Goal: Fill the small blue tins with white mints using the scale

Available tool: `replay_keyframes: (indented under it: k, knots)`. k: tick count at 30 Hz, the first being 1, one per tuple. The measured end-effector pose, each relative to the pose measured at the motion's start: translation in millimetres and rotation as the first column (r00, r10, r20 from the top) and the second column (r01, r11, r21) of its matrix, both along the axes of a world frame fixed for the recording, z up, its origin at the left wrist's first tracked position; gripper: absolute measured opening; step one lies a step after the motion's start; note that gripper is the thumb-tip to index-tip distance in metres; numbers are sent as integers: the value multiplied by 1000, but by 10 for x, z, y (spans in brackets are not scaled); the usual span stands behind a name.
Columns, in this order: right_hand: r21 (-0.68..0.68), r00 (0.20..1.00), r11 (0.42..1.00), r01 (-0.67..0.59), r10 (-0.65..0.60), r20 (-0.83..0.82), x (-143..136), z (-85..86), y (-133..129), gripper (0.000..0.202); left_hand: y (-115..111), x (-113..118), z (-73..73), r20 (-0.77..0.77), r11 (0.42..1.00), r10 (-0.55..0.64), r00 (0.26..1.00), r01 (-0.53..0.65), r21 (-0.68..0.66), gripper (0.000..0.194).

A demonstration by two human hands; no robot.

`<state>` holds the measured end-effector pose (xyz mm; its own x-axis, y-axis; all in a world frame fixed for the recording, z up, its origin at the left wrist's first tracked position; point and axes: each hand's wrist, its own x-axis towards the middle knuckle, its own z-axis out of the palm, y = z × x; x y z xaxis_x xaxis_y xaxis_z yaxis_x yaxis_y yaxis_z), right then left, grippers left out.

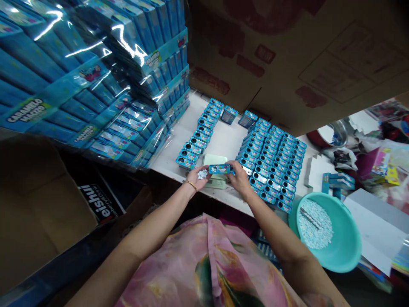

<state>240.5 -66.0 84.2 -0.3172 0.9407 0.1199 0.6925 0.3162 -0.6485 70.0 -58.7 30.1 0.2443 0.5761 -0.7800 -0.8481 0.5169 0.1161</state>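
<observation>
- Fingers of the right hand point(239, 179) pinch the right end of a blue box point(219, 169), thumb side toward the left hand.
- Left hand point(198, 177) is turned palm up and cupped, its fingers curled loosely about a small heap of white candies point(202, 174); its fingertips lie at the box's left end, and whether they press on it I cannot tell.
- Both forearms slant inward from the lower corners, the hands meeting in front of the body; a thin bracelet point(191, 185) circles the left wrist.
- Pink floral cloth point(191, 268) covers the person's front between the arms.
- Between the hands, the box lies lengthwise from left to right above a pale green scale point(214, 160); contact between the two is unclear.
- Right of the right forearm, a turquoise basin point(347, 251) holds more white candies, with a long narrow tool point(309, 218) lying on them.
- Down at the left is an open carton point(41, 213).
- Beyond the hands, blue boxes with dark round openings stand on the white table point(226, 138): one row point(201, 135) to the left, a packed block point(270, 162) to the right.
- Clear-wrapped stacks point(96, 85) of blue packs rise at the left.
- Behind the table looms a big brown carton point(287, 64) with red print.
</observation>
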Motion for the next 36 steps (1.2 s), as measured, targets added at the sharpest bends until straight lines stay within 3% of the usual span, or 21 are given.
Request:
replay_keyframes:
  k: [5,8,10,12,15,18,20,25,31,36]
  knots:
    - [-204,974,972,119,-154,-165,-108,-432,124,26,-194,-292,-39,-35,999,-8,999,6,-36,19]
    - [-265,974,951,158,-194,-118,-125,-552,151,27,-376,-450,-64,-64,997,-8,998,3,-78,20]
    - [-212,985,963,164,-173,-26,-106,-490,91,32,-502,-510,-58,-72,996,-23,997,16,-92,20]
    - [-73,989,990,125,-118,90,-119,-341,-53,38,-618,-523,-37,-64,994,-54,996,47,-98,20]
    - [69,965,996,-48,29,261,-300,-126,-388,33,-762,-471,-1,1,991,-106,994,106,-82,20]
    - [-30,886,950,-310,300,353,-610,-128,-724,27,-874,-388,14,98,982,-161,982,169,-84,21]
    - [-97,834,929,-358,365,414,-777,-252,-879,28,-934,-349,12,125,973,-191,974,205,-105,23]
    - [-180,795,905,-385,424,433,-864,-494,-1021,20,-1051,-352,-32,118,961,-237,964,251,-119,27]
    - [-271,766,847,-458,530,364,-812,-321,-961,15,-1105,-360,-77,192,946,-281,940,305,-108,25]
    - [-354,776,864,-359,487,401,-826,-274,-879,18,-1068,-339,-64,126,956,-215,968,235,-175,22]
